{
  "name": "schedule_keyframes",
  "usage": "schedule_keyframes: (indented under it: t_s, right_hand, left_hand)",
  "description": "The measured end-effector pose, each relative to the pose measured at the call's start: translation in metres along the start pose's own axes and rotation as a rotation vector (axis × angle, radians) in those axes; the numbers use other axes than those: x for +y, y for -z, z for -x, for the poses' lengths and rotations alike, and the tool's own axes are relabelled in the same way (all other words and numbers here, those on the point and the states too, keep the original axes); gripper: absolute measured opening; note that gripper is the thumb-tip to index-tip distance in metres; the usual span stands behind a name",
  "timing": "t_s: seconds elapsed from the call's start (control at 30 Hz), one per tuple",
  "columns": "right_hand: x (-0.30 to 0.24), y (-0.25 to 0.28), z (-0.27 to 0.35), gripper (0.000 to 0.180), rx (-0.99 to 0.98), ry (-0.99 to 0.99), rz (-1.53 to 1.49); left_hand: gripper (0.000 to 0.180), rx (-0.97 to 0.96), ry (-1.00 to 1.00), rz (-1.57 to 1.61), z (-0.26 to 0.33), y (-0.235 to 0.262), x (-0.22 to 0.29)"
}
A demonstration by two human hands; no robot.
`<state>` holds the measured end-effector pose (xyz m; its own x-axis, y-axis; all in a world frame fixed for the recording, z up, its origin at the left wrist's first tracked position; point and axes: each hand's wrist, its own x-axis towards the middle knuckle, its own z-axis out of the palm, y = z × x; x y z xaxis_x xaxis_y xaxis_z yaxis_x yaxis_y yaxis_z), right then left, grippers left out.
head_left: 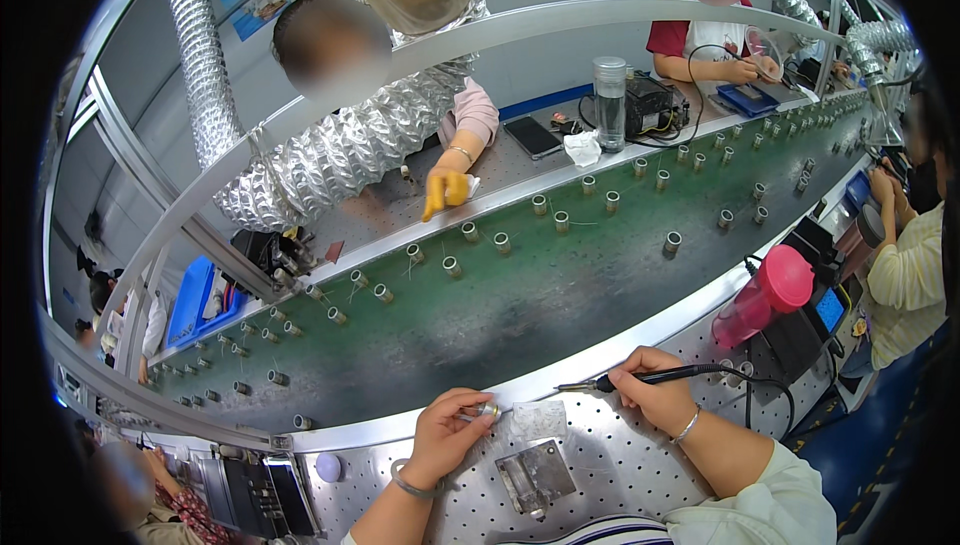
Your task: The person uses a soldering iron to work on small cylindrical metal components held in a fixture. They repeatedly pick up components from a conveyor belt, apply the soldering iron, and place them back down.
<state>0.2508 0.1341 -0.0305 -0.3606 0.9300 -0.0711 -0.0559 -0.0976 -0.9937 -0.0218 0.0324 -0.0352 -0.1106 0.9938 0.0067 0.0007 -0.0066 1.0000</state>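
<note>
My left hand [443, 439] pinches a small silver metal cylinder [488, 410] near the front rail of the bench. In my right hand [655, 391] is a soldering iron [670, 375], gripped by its black handle, its metal tip pointing left. A gap separates that tip from the cylinder. Between the hands lies a pale, worn flat pad [538, 420]. Closer to me, a square metal fixture block [536, 475] rests on the perforated metal bench top [630, 465].
Beyond the rail runs a green conveyor belt [600, 275] carrying several similar metal cylinders. A pink bottle [765, 295] and a black box [790, 345] stand at right, near the iron's cable. Across the belt, a co-worker's yellow-gloved hand [446, 191] reaches near its edge, under a silver duct [350, 155].
</note>
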Motion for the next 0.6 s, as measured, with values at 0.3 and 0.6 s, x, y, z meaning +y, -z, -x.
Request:
schedule_keyframes:
  t_s: [0.3,0.6]
  right_hand:
    - [0.0007,0.0001,0.0001,0.015,-0.003,-0.007,-0.02]
    - [-0.005,-0.0011,0.0005,0.015,0.006,-0.048,0.015]
  left_hand:
    - [0.026,-0.004,0.015,0.0,-0.0002,0.0009,-0.0017]
    - [0.026,-0.001,0.021,-0.013,0.0005,0.0001,0.0014]
